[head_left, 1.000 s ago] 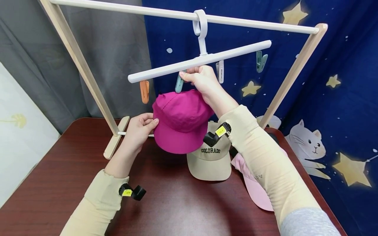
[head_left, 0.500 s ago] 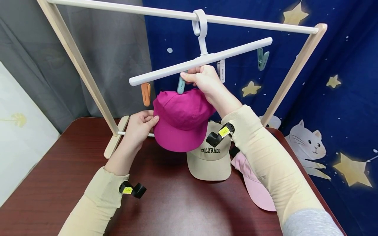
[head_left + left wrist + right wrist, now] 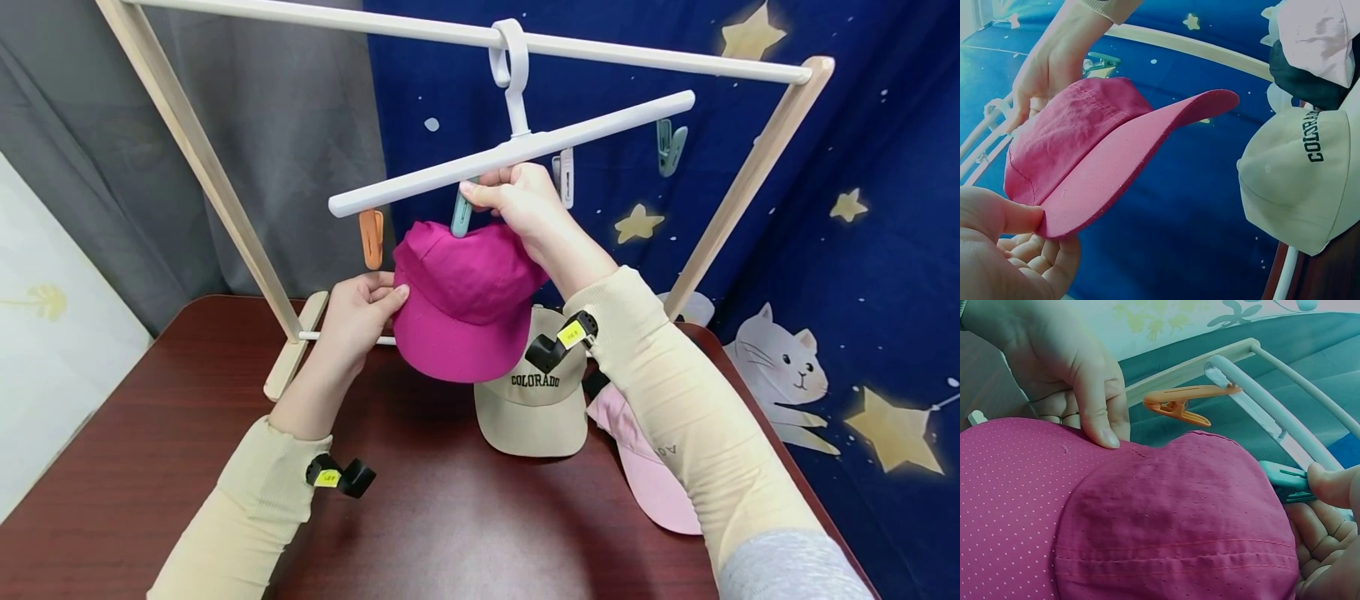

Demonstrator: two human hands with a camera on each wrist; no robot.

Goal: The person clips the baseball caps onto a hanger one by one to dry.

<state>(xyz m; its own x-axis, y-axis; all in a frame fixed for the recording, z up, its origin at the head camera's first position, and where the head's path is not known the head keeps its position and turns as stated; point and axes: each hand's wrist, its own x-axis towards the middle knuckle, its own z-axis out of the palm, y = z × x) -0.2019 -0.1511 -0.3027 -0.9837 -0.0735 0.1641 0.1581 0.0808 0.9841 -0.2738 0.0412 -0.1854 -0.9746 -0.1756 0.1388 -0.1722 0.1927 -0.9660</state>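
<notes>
A magenta cap [image 3: 465, 283] hangs in the air below the white hanger [image 3: 510, 154], brim facing down and forward. My left hand [image 3: 360, 312] pinches the cap's left side where brim meets crown, thumb on top in the left wrist view. My right hand [image 3: 521, 208] pinches a teal clothespin [image 3: 461, 208] between thumb and fingers, just under the hanger bar. In the right wrist view that clothespin [image 3: 1286, 481] sits right at the edge of the cap's crown [image 3: 1179, 519]. The hanger tilts, lower on the left.
An orange clothespin [image 3: 371, 239], a white one [image 3: 564, 177] and a green one [image 3: 670, 148] hang from the hanger. A wooden rack [image 3: 750, 187] carries it. On the table [image 3: 420, 517] lie a beige COLORADO cap [image 3: 531, 417] and a pink cap [image 3: 652, 483]; a dark cap [image 3: 1310, 81] shows too.
The magenta cap and my left hand have risen slightly. The hanger's right end has tipped up a little, and my right hand, still on the teal clothespin, has shifted slightly right.
</notes>
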